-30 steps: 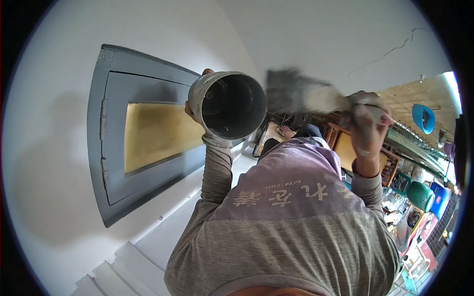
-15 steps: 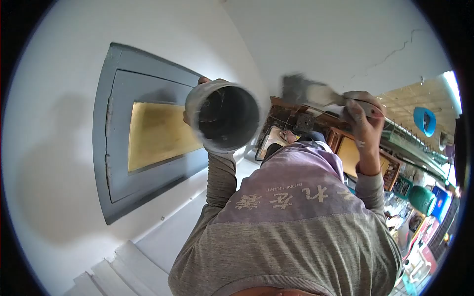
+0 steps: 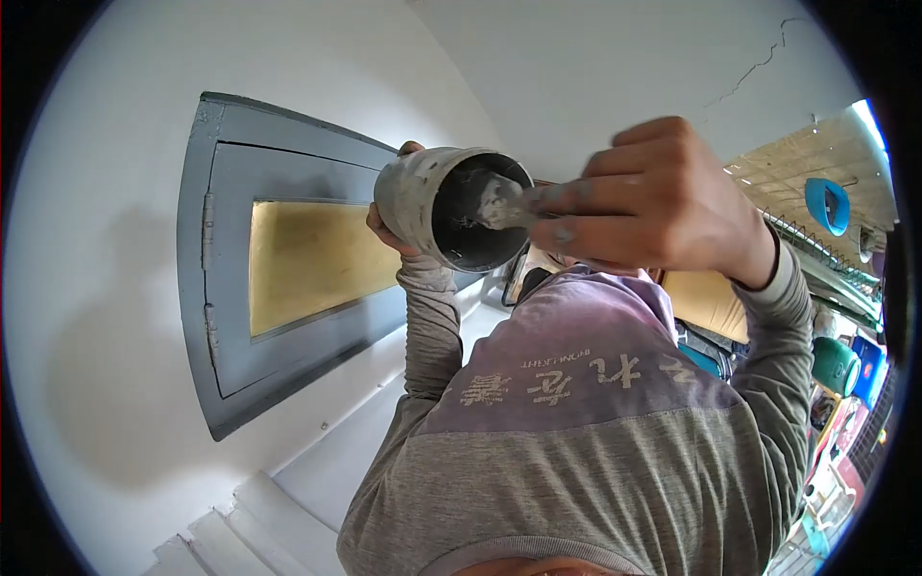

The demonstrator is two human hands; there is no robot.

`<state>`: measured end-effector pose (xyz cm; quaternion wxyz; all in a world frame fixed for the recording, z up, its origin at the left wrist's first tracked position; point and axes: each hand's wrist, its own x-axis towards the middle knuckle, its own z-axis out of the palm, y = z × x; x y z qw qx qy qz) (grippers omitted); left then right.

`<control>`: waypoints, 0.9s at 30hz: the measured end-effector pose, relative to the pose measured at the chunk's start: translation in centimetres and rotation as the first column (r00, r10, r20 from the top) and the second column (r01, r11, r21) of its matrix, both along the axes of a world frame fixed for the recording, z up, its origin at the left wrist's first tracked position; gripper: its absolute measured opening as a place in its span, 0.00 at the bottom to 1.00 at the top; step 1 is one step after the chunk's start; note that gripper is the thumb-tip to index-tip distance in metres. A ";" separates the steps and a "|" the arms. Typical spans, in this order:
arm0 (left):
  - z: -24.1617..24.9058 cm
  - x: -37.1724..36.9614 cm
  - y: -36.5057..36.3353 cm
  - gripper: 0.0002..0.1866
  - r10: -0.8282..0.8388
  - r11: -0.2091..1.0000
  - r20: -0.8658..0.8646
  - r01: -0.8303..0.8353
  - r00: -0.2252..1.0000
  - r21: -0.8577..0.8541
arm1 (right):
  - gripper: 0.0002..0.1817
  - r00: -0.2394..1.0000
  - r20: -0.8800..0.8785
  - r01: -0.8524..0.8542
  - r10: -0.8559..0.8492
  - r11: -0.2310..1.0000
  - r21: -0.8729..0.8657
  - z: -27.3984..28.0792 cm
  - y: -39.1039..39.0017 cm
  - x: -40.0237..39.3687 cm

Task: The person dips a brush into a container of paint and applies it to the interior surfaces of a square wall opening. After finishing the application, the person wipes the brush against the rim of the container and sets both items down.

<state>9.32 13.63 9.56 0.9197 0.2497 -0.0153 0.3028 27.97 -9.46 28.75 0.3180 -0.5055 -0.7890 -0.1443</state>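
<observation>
My left hand [image 3: 386, 232] is wrapped round the outside of a grey, paint-smeared can [image 3: 407, 200], with fingers showing at its upper and lower sides. The can is tilted, its open mouth turned toward the right, and its inside is dark with grey paint. My right hand [image 3: 658, 204], with grey smudges on the fingers, grips a paintbrush [image 3: 499, 204]. The brush's pale, paint-caked part reaches into the can's mouth. Its bristles are hard to make out against the dark inside, and the fingers cover the handle.
A grey-framed door [image 3: 221, 269] with a yellowish panel is set in the white wall [image 3: 106, 192] on the left. A crack [image 3: 754, 67] runs across the upper right wall. At the right are a blue basin [image 3: 827, 206], a green drum [image 3: 836, 365] and household clutter.
My right hand has swung left and closer to me, bringing the paintbrush from beside the can into its mouth. The can has shifted slightly right and tilted more toward the brush.
</observation>
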 end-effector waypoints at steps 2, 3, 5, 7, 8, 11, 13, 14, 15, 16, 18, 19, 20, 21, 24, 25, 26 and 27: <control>0.6 0.2 -0.5 0.47 0.012 0.999 -0.014 -0.012 1.000 0.037 | 0.06 0.993 0.114 -0.011 0.014 1.000 -0.029 -0.5 1.3 -0.3; 0.9 0.2 -0.7 0.46 0.018 0.998 -0.022 -0.017 1.000 0.055 | 0.07 0.993 0.113 -0.027 0.030 0.999 -0.030 -0.9 1.9 -0.7; 1.6 0.0 -1.2 0.43 0.030 0.997 -0.040 -0.027 0.999 0.069 | 0.06 0.990 0.132 -0.049 0.052 0.998 -0.030 -1.7 2.9 -1.5; 2.2 0.0 -1.7 0.41 0.053 0.996 -0.046 -0.050 0.998 0.075 | 0.05 0.989 0.133 -0.067 0.069 0.998 -0.021 -2.3 3.5 -2.1; 2.4 0.0 -1.9 0.41 0.073 0.995 -0.044 -0.069 0.996 0.076 | 0.05 0.985 0.161 -0.058 0.063 0.998 -0.038 -2.6 3.7 -2.3; 2.4 -0.5 -1.7 0.41 0.106 0.992 -0.068 -0.102 0.992 0.069 | 0.07 0.975 0.215 -0.039 0.057 0.995 -0.086 -3.4 4.4 -2.9; 2.3 -0.7 -1.4 0.41 0.111 0.992 -0.062 -0.107 0.992 0.063 | 0.06 0.972 0.228 -0.026 0.050 0.994 -0.108 -3.9 4.8 -3.2; 2.2 -0.5 -1.4 0.41 0.109 0.993 -0.043 -0.107 0.993 0.059 | 0.06 0.972 0.229 -0.024 0.054 0.991 -0.129 -3.8 5.0 -3.3; 2.1 -0.3 -1.4 0.41 0.106 0.993 -0.023 -0.104 0.994 0.053 | 0.06 0.971 0.232 -0.021 0.056 0.988 -0.150 -3.7 5.1 -3.4; 2.1 -0.3 -1.5 0.42 0.106 0.993 -0.028 -0.104 0.994 0.057 | 0.06 0.971 0.233 -0.018 0.059 0.985 -0.173 -3.6 5.1 -3.4; 2.1 -0.2 -1.4 0.43 0.105 0.993 -0.038 -0.102 0.994 0.066 | 0.06 0.974 0.219 -0.029 0.066 0.986 -0.164 -3.1 4.8 -3.1; 2.0 -0.3 -1.3 0.43 0.099 0.993 -0.044 -0.096 0.994 0.075 | 0.06 0.975 0.209 -0.037 0.071 0.986 -0.161 -2.8 4.7 -3.0; 1.9 -0.4 -1.2 0.43 0.097 0.992 -0.048 -0.092 0.994 0.083 | 0.07 0.985 0.161 -0.046 0.070 0.988 -0.145 -2.6 4.6 -2.9; 1.7 -0.5 -1.1 0.44 0.096 0.992 -0.050 -0.091 0.994 0.091 | 0.08 0.991 0.114 -0.056 0.071 0.990 -0.129 -2.5 4.3 -2.6; 1.2 -0.7 -0.8 0.45 0.137 0.982 -0.067 -0.127 0.988 0.138 | 0.09 0.983 -0.176 -0.073 0.056 0.993 -0.095 -1.9 2.9 -1.2; 0.5 -1.0 -0.2 0.47 0.106 0.984 -0.019 -0.102 0.994 0.146 | 0.09 0.956 -0.290 -0.077 0.049 0.993 -0.084 -1.8 2.5 -0.6; 0.0 -1.0 0.1 0.47 0.115 0.986 0.004 -0.115 0.993 0.125 | 0.10 0.907 -0.421 -0.054 0.005 0.993 -0.103 -1.9 2.0 -0.2; -0.4 -1.1 0.4 0.47 0.124 0.987 0.024 -0.126 0.992 0.103 | 0.11 0.838 -0.544 -0.032 -0.042 0.991 -0.126 -2.0 1.4 0.1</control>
